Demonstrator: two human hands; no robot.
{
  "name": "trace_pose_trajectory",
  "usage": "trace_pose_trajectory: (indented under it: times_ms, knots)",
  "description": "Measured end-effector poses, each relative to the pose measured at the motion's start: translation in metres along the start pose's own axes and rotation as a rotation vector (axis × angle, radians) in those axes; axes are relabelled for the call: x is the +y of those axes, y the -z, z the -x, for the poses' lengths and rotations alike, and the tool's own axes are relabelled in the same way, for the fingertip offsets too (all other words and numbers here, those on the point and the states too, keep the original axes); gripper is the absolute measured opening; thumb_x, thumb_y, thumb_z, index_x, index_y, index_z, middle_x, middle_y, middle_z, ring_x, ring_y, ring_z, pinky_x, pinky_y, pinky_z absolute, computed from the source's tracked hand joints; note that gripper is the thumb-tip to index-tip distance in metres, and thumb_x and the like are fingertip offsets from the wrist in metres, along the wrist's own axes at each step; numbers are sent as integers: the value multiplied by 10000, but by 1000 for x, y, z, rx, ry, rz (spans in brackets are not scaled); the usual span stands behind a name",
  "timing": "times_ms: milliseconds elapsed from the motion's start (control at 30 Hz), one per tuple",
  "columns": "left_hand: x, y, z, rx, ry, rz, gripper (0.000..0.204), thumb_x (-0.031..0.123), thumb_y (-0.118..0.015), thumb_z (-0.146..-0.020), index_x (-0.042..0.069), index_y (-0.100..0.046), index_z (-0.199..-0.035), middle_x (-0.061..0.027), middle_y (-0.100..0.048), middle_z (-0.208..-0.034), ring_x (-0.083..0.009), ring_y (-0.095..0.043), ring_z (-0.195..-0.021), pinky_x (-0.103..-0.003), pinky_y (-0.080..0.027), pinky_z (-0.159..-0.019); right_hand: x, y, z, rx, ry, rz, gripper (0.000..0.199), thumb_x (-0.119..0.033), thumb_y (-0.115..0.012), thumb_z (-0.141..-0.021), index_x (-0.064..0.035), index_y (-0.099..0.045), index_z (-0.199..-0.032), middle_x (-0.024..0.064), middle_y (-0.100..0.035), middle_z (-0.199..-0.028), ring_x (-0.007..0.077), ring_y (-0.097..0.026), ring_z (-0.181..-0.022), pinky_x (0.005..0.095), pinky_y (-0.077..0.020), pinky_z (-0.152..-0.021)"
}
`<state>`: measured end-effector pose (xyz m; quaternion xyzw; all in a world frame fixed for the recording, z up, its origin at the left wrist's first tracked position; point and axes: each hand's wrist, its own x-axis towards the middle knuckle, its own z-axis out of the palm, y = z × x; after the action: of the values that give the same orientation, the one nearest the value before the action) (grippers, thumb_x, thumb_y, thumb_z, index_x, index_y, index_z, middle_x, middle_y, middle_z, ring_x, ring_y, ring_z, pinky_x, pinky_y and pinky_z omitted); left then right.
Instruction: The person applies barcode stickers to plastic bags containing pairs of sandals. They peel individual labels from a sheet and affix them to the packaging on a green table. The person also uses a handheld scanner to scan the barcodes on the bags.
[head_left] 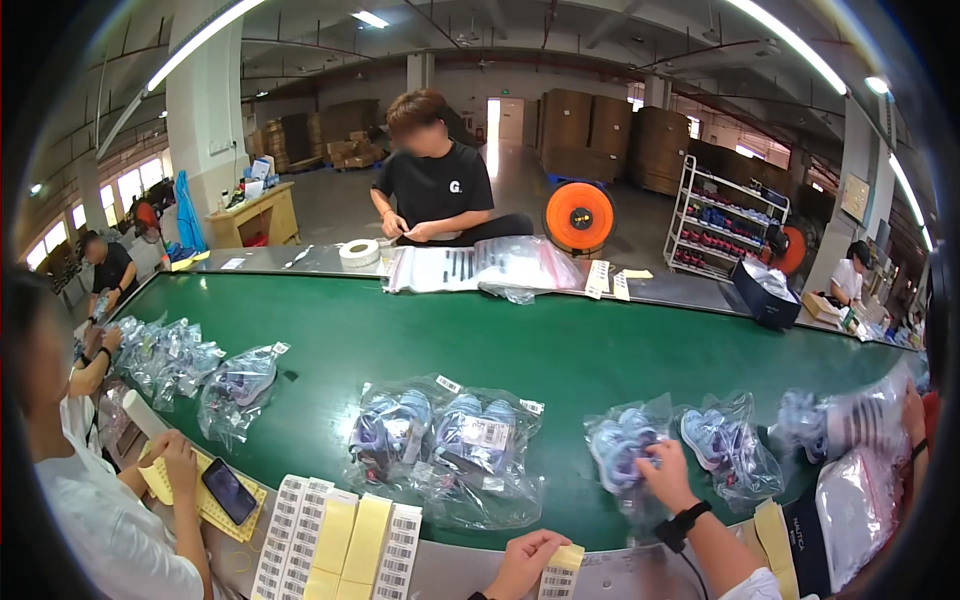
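Note:
At the near edge of the belt, my left hand [528, 564] pinches a small strip of barcode labels [562, 574] with yellow backing. Farther right, my right hand [670, 478], with a black band on the wrist, has its curled fingertips on a clear bag of blue and purple shoes [612, 446]. Whether a label sits under those fingers is too small to tell. Two more bagged pairs of shoes [478, 440] lie together left of my right hand, with a white barcode label on one. Another bagged pair [712, 438] rests just to its right.
Label sheets [292, 535] lie on the metal ledge left of my left hand, near a phone [230, 490]. Across the green belt [450, 345], a person sits behind plastic bags [440, 268] and a tape roll [360, 253]. Co-workers' hands handle bags at both sides.

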<state>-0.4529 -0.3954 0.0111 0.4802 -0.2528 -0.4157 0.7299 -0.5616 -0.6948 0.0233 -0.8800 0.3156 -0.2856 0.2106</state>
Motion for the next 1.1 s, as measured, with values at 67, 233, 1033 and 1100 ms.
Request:
trace_pose_trajectory:
  times_ms: [67, 233, 1033, 1100]
  knots:
    - [-2, -4, -2, -3, 16, 19, 176, 92, -550, -955, -32, -656, -1021, -56, -684, -923, -81, -618, -811, -228, -495, -740, -32, -22, 1, -100, 41, -111, 405, -235, -756, -766, -8, -622, -1073, 242, -469, -1249, 397, -498, -1146, 418, -428, -965]
    - [-8, 2, -5, 94, 12, -78, 161, 74, -567, -954, -19, -659, -1048, -30, -678, -916, -55, -608, -788, -200, -481, -701, -109, -31, 13, -264, 263, -297, 416, -181, -740, -793, -10, -591, -1142, 222, -491, -1273, 364, -525, -1143, 391, -448, -956]
    - [-8, -21, -14, 61, 58, -190, 251, -15, -608, -904, -27, -589, -1154, -91, -694, -975, -103, -650, -863, -227, -524, -751, -103, 13, 109, -396, -215, -595, 123, -70, -678, -840, 40, -631, -811, 61, -589, -687, 83, -502, -585, 252, -415, -548]
    - [-3, -19, -12, 95, 91, -288, 238, -20, -610, -901, -30, -599, -1138, -88, -695, -975, -93, -647, -863, -219, -520, -745, -101, 5, 111, -341, -107, -598, 94, -59, -667, -838, 29, -634, -829, 89, -616, -759, 149, -595, -647, 271, -474, -607]
